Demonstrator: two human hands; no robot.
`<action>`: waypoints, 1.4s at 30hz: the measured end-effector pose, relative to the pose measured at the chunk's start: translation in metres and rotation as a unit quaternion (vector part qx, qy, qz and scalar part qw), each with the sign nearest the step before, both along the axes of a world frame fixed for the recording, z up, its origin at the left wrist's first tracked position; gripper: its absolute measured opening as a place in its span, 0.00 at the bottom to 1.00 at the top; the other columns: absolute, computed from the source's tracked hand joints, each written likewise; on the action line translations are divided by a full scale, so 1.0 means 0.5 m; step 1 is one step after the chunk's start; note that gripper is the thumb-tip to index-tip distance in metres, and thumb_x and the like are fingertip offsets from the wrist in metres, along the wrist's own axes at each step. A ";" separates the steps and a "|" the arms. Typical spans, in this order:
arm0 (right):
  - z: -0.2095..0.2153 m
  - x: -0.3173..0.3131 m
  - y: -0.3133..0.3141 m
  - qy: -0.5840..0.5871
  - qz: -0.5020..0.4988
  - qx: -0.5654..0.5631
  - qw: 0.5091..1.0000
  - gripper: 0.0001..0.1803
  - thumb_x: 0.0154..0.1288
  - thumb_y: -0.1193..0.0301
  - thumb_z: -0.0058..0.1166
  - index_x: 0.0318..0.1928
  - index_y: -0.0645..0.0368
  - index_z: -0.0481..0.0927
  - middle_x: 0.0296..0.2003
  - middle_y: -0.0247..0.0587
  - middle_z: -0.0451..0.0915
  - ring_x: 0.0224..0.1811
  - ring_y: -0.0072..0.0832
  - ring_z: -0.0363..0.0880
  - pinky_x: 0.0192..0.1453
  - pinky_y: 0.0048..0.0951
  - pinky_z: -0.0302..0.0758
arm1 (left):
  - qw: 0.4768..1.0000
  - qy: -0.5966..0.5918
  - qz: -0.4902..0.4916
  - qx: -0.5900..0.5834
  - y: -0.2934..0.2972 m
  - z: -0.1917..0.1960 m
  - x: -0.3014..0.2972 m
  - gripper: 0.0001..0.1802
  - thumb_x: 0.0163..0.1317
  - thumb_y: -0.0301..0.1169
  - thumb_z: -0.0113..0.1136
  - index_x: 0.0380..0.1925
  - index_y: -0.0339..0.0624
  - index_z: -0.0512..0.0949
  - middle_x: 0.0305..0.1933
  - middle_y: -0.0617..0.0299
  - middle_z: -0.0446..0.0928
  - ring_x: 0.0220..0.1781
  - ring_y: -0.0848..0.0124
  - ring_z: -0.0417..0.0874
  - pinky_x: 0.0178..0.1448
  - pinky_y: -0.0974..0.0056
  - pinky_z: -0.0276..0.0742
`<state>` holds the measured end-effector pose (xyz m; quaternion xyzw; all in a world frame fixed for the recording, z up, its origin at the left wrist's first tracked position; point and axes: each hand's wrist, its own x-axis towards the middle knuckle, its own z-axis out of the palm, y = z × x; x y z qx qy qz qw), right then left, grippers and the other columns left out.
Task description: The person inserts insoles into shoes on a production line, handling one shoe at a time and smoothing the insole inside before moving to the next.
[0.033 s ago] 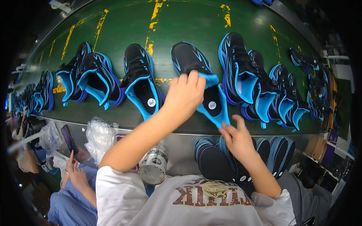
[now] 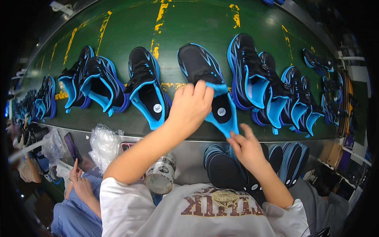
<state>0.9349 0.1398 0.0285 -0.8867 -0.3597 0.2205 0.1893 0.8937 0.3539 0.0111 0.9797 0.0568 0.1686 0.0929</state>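
Observation:
A black sneaker with blue trim [image 2: 197, 61] lies toe away from me in the middle of the green table. My left hand [image 2: 190, 106] is closed on the sneaker's tongue, its fingers curled over the opening. With the thumb and fingers of my right hand [image 2: 250, 150], I pinch the blue heel edge, and the collar is stretched toward me. Inside the shoe lies a dark insole with a round white sticker [image 2: 222, 112]. Another such sneaker [image 2: 144, 83] stands just left of it, and one more [image 2: 245, 67] is close on its right.
More sneakers [image 2: 98, 83] line the green table [image 2: 197, 19] on both sides. Stacked insoles [image 2: 221, 168] lie at the near metal edge, right of a stained can [image 2: 160, 177]. Clear plastic wrap [image 2: 104, 144] and a phone [image 2: 72, 147] sit near another person's hand [image 2: 81, 185].
The sneaker's heel edge and my right hand have shifted slightly left and toward me. My left hand keeps its hold, moved a little nearer to me.

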 end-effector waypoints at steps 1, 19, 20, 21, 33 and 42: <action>-0.006 -0.010 -0.007 0.012 0.009 0.014 1.000 0.12 0.53 0.67 0.56 0.36 0.61 0.79 0.40 0.60 0.71 0.44 0.51 0.72 0.49 0.42 0.69 | 1.000 -0.017 0.007 0.016 -0.008 0.007 -0.016 0.13 0.38 0.32 0.60 0.24 0.45 0.67 0.26 0.60 0.64 0.27 0.66 0.69 0.28 0.64 0.63; 0.024 0.048 -0.267 -0.094 -0.236 0.142 0.957 0.11 0.53 0.76 0.52 0.39 0.63 0.74 0.37 0.46 0.74 0.40 0.41 0.74 0.44 0.33 0.71 | 0.970 0.160 -0.015 0.183 0.100 -0.020 0.063 0.09 0.46 0.35 0.55 0.25 0.42 0.73 0.29 0.59 0.71 0.33 0.63 0.76 0.33 0.60 0.71; 0.007 0.036 -0.347 -0.117 -0.218 0.087 0.965 0.11 0.52 0.78 0.52 0.38 0.63 0.73 0.35 0.46 0.73 0.37 0.43 0.72 0.41 0.36 0.70 | 0.976 0.174 -0.023 0.131 0.101 -0.008 0.067 0.10 0.47 0.35 0.55 0.26 0.39 0.72 0.30 0.55 0.72 0.35 0.60 0.76 0.37 0.58 0.72; 0.003 0.012 -0.405 -0.149 -0.175 0.017 0.973 0.12 0.51 0.76 0.54 0.39 0.62 0.73 0.35 0.47 0.72 0.38 0.44 0.70 0.41 0.38 0.69 | 0.987 0.150 -0.017 0.056 0.114 -0.005 0.063 0.11 0.48 0.34 0.53 0.25 0.37 0.71 0.30 0.53 0.72 0.36 0.59 0.76 0.37 0.57 0.71; 0.001 -0.144 -0.534 -0.064 -0.161 -0.110 0.979 0.30 0.31 0.70 0.65 0.40 0.59 0.66 0.43 0.49 0.65 0.48 0.44 0.65 0.57 0.39 0.61 | 0.648 -0.045 -0.007 -0.760 0.035 0.135 0.132 0.13 0.54 0.32 0.52 0.14 0.46 0.63 0.16 0.71 0.61 0.15 0.81 0.54 0.19 0.72 0.51; 0.110 -0.061 -0.559 -0.008 -0.363 0.131 0.922 0.28 0.47 0.74 0.59 0.52 0.64 0.67 0.50 0.44 0.67 0.53 0.33 0.65 0.56 0.31 0.61 | 0.991 0.063 -0.074 -0.089 -0.100 -0.010 0.283 0.26 0.56 0.48 0.51 0.50 0.47 0.64 0.32 0.48 0.75 0.31 0.48 0.77 0.33 0.53 0.74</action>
